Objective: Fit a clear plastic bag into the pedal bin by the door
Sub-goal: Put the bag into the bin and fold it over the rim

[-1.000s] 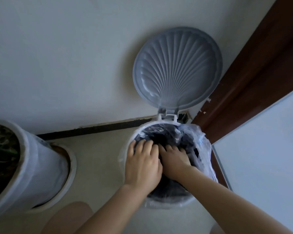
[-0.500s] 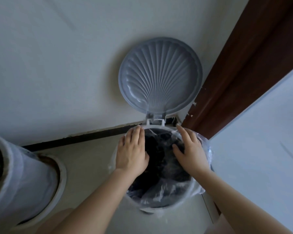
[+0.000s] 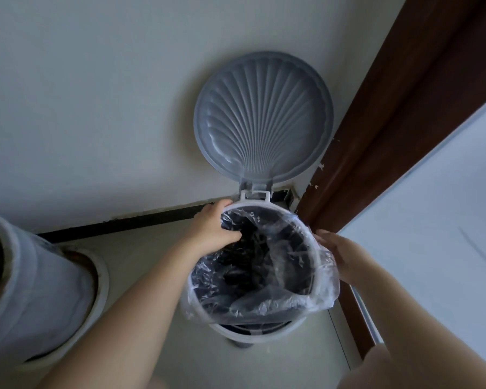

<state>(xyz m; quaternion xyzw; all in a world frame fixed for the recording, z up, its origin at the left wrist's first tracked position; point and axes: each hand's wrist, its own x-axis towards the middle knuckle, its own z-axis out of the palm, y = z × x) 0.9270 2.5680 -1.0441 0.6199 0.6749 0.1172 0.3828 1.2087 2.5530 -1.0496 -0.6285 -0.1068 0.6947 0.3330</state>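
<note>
The round pedal bin (image 3: 253, 336) stands on the floor against the wall, its shell-patterned grey lid (image 3: 263, 119) tipped up and open. A clear plastic bag (image 3: 327, 279) lines the dark inside and folds over the rim on the right and front. My left hand (image 3: 212, 230) grips the bag at the rim's far left, thumb inside the bin. My right hand (image 3: 338, 252) is on the outside right of the rim, fingers on the bag's overhang; the plastic partly hides its fingertips.
A large white plant pot (image 3: 31, 293) in a saucer stands at the left. A brown door frame (image 3: 399, 130) rises just right of the bin, with a pale door panel (image 3: 432, 234) beyond it. A dark skirting strip (image 3: 118, 224) runs along the wall base.
Both hands came out of the middle of the bin and spread apart to the rim, left to the far-left edge, right to the outer right side. The bag now folds over the rim.
</note>
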